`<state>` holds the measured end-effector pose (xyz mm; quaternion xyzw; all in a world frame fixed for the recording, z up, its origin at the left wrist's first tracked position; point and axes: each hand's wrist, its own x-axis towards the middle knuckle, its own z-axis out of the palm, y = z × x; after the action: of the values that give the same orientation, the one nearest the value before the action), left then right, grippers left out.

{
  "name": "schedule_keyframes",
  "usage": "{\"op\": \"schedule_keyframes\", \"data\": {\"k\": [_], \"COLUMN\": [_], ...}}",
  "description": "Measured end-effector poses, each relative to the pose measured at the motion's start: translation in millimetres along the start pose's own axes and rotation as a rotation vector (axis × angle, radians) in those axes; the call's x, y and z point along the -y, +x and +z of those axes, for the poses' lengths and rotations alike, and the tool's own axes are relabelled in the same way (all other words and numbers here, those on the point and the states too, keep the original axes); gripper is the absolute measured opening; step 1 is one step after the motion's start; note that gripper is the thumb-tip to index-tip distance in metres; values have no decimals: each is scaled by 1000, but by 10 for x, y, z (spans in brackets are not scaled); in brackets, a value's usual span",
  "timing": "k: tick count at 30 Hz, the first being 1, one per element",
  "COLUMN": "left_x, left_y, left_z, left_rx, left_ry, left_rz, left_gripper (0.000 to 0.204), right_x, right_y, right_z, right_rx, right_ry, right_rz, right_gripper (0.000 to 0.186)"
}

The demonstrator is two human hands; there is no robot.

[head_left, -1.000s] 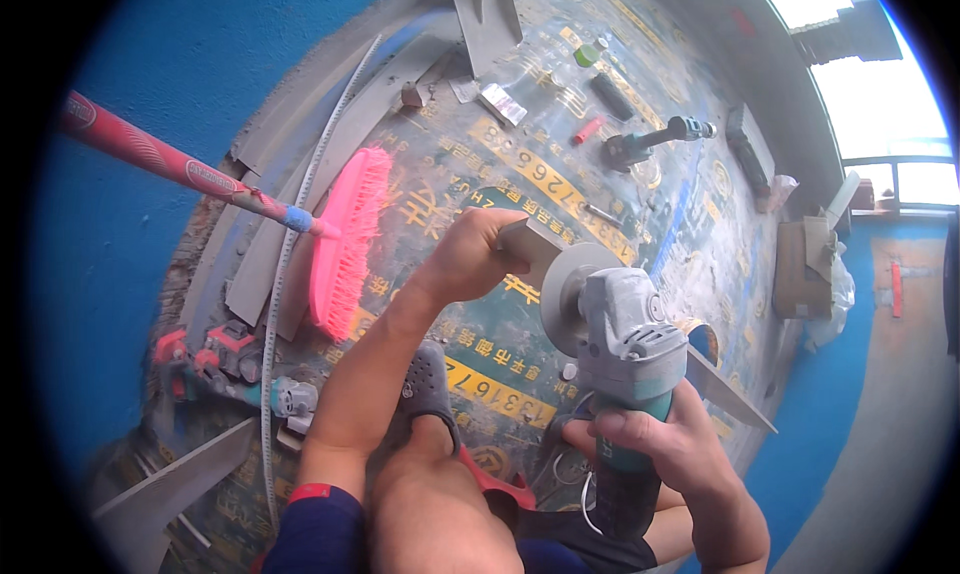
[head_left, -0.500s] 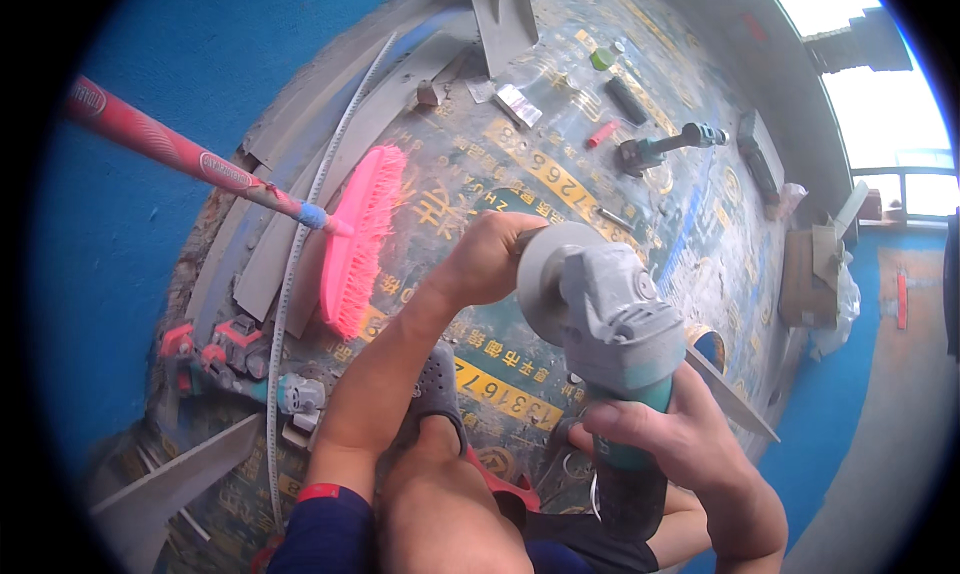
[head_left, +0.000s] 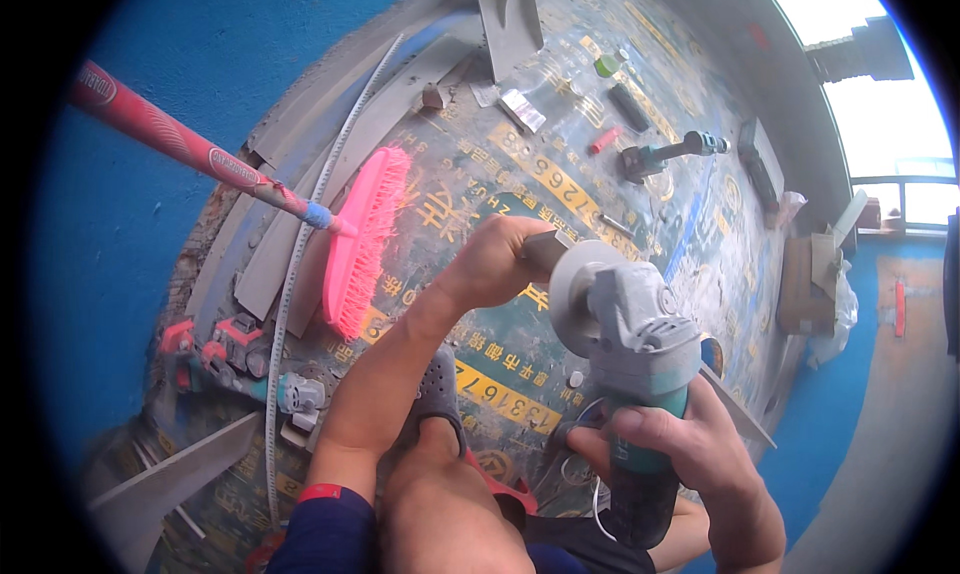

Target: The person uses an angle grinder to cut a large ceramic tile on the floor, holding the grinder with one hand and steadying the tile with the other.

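Observation:
My right hand [head_left: 690, 432] is closed round the teal body of a dusty angle grinder [head_left: 645, 324], which points away from me. At its far end sits a pale round disc [head_left: 572, 292]. Just left of the disc, my left hand [head_left: 497, 261] pinches a small grey piece that looks like cut tile [head_left: 548, 249]. The piece's right end is close to the disc's upper edge; I cannot tell whether they touch. My left fingertips are partly hidden behind the hand and the piece.
A pink broom [head_left: 362, 244] leans in from the left beside a curved measuring strip [head_left: 300, 239]. Another grinder [head_left: 300, 392] lies lower left. Farther off are a teal power tool [head_left: 665, 156], a green-labelled bottle [head_left: 608, 64] and a cardboard box [head_left: 808, 284]. Long tile strips line the blue wall.
The grinder has shifted right and slightly down, its disc drawing away from my left hand. More of the grey piece now shows. My left hand has moved only slightly.

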<state>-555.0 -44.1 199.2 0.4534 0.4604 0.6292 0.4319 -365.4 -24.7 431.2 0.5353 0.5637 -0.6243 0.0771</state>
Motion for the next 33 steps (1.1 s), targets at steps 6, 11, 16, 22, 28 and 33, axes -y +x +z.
{"op": "schedule_keyframes", "data": {"k": [6, 11, 16, 22, 28, 33], "left_x": [0, -23, 20, 8, 183, 173], "left_y": [23, 37, 56, 80, 80, 67], "left_z": [22, 10, 22, -10, -18, 26], "left_rx": [-17, -10, -15, -18, 20, 8], "left_ry": [-69, -76, -28, 13, -47, -185], "left_rz": [-68, -66, 7, 48, -80, -124], "left_gripper": [10, 13, 16, 19, 14, 15], "right_x": [-363, -425, -436, -469, -614, -737], "right_y": [33, 136, 268, 343, 280, 200], "right_z": [59, 259, 368, 427, 361, 334], "right_rx": [-89, -99, -109, -189, -234, -226], "right_ry": [5, 45, 60, -28, 54, 179], "right_rz": [-80, -164, -252, -345, -319, -246], "right_gripper": [55, 52, 56, 63, 61, 53]}}
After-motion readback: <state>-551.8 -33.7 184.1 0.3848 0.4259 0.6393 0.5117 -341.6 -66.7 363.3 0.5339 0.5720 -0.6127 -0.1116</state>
